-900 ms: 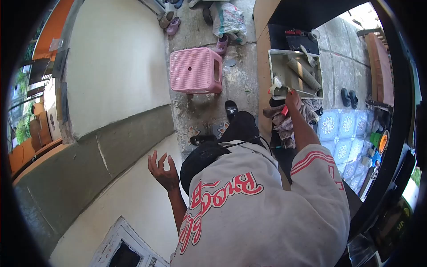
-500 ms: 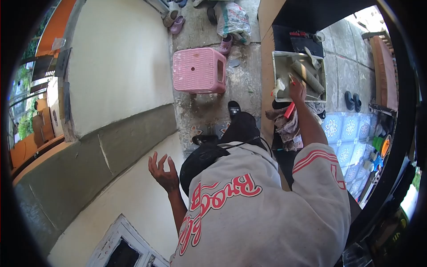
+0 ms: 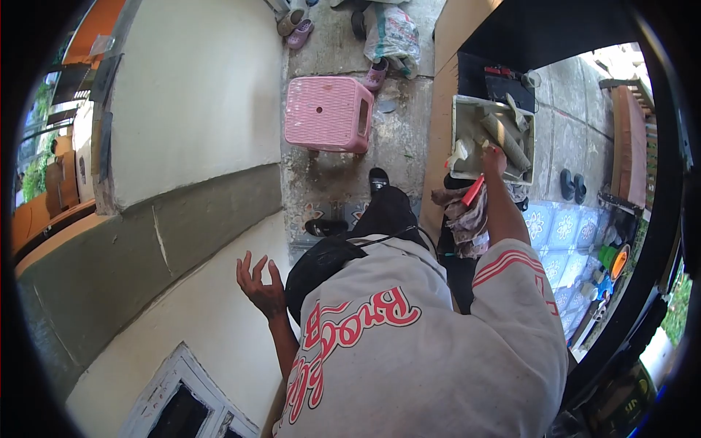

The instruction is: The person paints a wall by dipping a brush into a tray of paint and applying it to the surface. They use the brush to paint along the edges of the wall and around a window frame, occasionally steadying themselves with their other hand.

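Note:
My right hand (image 3: 494,160) is closed at the near edge of a paint tray (image 3: 529,175). It grips a red-handled brush (image 3: 473,191); the red end sticks out below my fingers and a tan tip points into the tray. Inside the tray lie a grey paint roller (image 3: 507,140) and, to the left, a whitish brush (image 3: 458,149). A light-coloured tool (image 3: 515,111) leans at the far rim. Held out to the left near the wall, my left hand (image 3: 261,286) is empty with its fingers apart.
A pink plastic stool (image 3: 327,111) stands ahead on the concrete floor. Crumpled rags (image 3: 466,219) hang below the tray. The painted wall (image 3: 197,95) runs along my left. Beyond the stool are clogs (image 3: 300,34) and a plastic sack (image 3: 394,36). Dark sandals (image 3: 573,187) lie to the right.
The view has shifted slightly. My right hand has drawn back a little toward the tray's near edge with the brush. My left hand stays raised and empty.

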